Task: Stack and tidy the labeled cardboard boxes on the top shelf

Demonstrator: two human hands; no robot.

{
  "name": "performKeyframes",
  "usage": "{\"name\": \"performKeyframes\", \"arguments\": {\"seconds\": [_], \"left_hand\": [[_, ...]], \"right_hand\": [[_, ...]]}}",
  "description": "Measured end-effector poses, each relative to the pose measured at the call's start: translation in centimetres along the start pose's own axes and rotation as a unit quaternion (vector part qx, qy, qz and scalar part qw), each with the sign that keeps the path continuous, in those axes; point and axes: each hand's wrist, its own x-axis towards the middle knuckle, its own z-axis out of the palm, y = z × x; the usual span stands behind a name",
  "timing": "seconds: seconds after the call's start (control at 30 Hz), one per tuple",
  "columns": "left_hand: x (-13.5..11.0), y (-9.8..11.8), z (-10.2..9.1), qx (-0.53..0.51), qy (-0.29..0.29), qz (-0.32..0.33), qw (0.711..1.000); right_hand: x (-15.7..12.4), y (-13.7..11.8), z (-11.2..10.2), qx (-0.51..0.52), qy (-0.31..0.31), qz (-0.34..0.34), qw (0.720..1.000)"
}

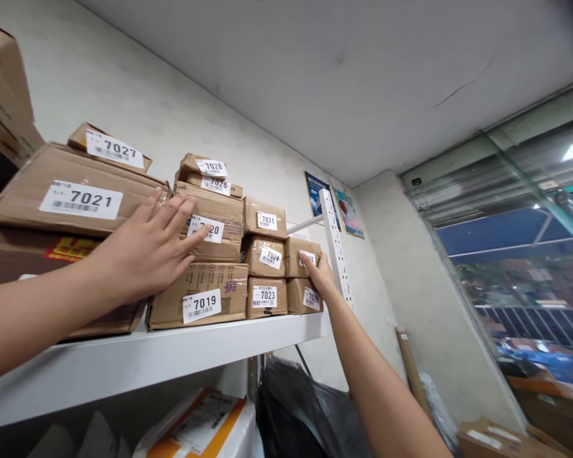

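Brown parcels with white number labels are stacked on a white shelf [172, 356]. My left hand [146, 248] lies open with fingers spread on the parcel labelled 7020 [219, 238], between the big 7021 box [71, 191] and the 7019 box [205, 296]. My right hand [318, 273] reaches to the stack at the shelf's right end. Its fingers press on the small top parcel [296, 254], above the one labelled 7029 [300, 299], and partly cover that top parcel's label.
More parcels 7027 [112, 149], 7028 [205, 166], 7031 [267, 219], 7024 [267, 254] and 7023 [266, 298] fill the shelf. A perforated white upright [337, 248] stands at its right end. Black bags [305, 413] and an orange-white parcel [200, 426] sit below. Boxes lie by the window at right.
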Motion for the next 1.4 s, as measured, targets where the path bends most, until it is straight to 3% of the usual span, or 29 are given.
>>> {"name": "performKeyframes", "arguments": {"seconds": [0.1,0.2,0.3,0.37,0.53,0.7,0.83,0.9,1.13,1.4], "left_hand": [[2.1,2.2,-0.5,0.011,-0.021,-0.027,0.999],[5.1,4.5,-0.1,-0.018,-0.063,0.036,0.997],[7.4,5.9,1.1,-0.019,-0.090,0.052,0.994],[7.9,6.3,2.1,-0.005,-0.101,0.041,0.994],[7.0,6.4,3.2,0.020,-0.067,0.050,0.996],[5.0,7.6,1.6,-0.058,0.004,0.029,0.998],[2.3,8.3,0.8,-0.129,0.050,0.113,0.984],[1.3,8.3,0.8,-0.139,0.053,0.131,0.980],[0.0,7.9,1.2,-0.169,0.052,0.101,0.979],[-0.3,8.4,1.4,-0.211,-0.013,0.043,0.976]], "right_hand": [[-0.5,0.7,-0.7,0.080,-0.071,0.009,0.994],[-1.6,1.9,-1.5,0.125,-0.131,0.037,0.983],[-2.5,2.9,-1.8,0.124,-0.145,0.045,0.981],[-2.8,3.0,-1.7,0.107,-0.119,0.038,0.986],[-3.3,0.4,-0.3,-0.008,-0.007,-0.006,1.000],[-3.3,-2.4,1.0,-0.153,-0.001,0.011,0.988],[-2.3,-2.7,1.2,-0.160,0.005,0.026,0.987],[-1.7,-2.7,1.3,-0.159,0.016,0.030,0.987],[-1.2,-3.4,1.7,-0.144,0.092,0.031,0.985],[-0.1,-3.5,0.7,-0.093,0.202,0.038,0.974]]}}
